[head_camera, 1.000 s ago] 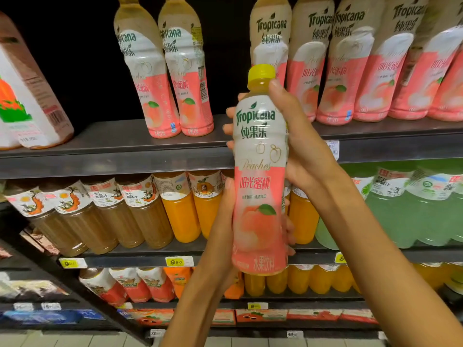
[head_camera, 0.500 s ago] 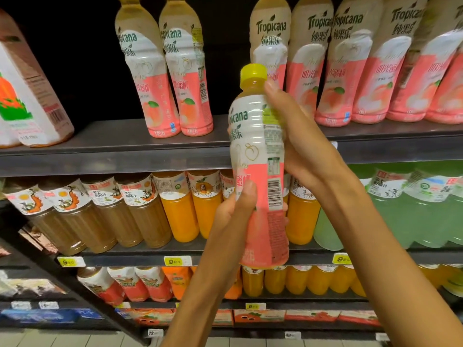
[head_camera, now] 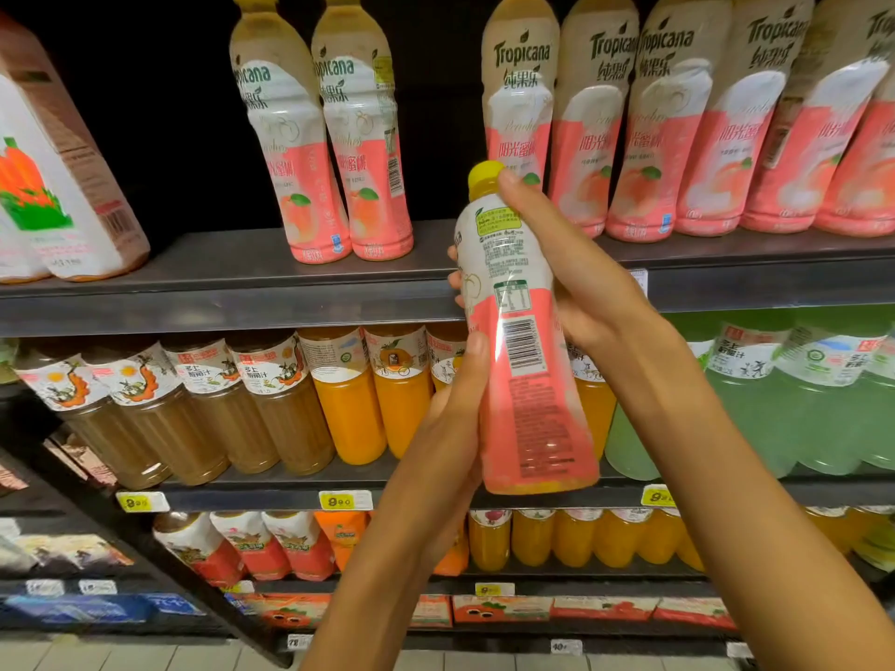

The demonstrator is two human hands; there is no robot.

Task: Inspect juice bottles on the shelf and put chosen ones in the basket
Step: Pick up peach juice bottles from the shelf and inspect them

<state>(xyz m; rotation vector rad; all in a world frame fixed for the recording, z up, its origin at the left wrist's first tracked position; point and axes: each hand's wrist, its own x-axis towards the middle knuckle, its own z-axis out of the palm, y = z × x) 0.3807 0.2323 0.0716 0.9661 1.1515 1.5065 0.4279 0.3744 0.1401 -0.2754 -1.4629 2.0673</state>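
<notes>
Pink-and-white bottle (head_camera: 525,380) (black barcode), yellow cap (head_camera: 484,174), orange juices (head_camera: 351,414), grey shelf (head_camera: 218,307)

Glossy plastic bottle (head_camera: 525,360), matt metal shelf (head_camera: 218,302)

Bottle held in front of stacked shelves

The held bottle (head_camera: 520,341) stands before the top shelf (head_camera: 218,302); left hand (head_camera: 450,428) low on its left side, right hand (head_camera: 576,278) behind its upper part; two bottles (head_camera: 334,152) stand on that shelf to the left, a row of bottles (head_camera: 702,128) to the right; more bottles (head_camera: 300,404) on the shelf below.
</notes>
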